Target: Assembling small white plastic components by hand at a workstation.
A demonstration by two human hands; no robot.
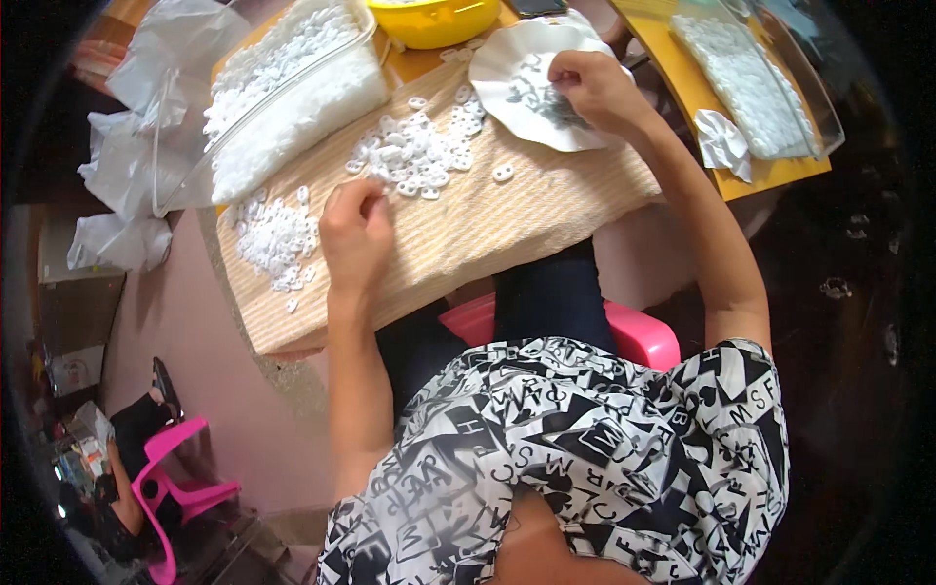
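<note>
Nearest the camera is the person's black-and-white patterned shirt [585, 458], with dark trousers [546, 297] above it and a pink stool [643, 336] under them. Off to the lower left stands a pink chair [171, 487] on the floor.

The table [468, 229] carries a tan striped cloth. Near its left edge lies a small heap [275, 237] of white plastic bits. The left hand [356, 229] rests on the cloth just beside that heap, fingers curled together with the tips pinched at the near side of the pile [417, 156], a bigger spread of white ring-like pieces in the middle of the table; whether a piece sits between the fingertips cannot be told. One stray ring [503, 174] lies just right of the pile.

Farther back and to the right, the right hand [595, 90] lies on a white scalloped plate [512, 83], fingers bent down onto small grey parts [546, 97] on it; whether it grips any cannot be told.

At the far left corner a clear bag [292, 93] full of white pieces leans over the table edge, with crumpled empty bags [136, 146] beside it. At the far edge sits a yellow bowl [434, 21]. On the far right, a yellow board [741, 171] bears a clear tray [751, 83] of white pieces and a crumpled white scrap [723, 141].
</note>
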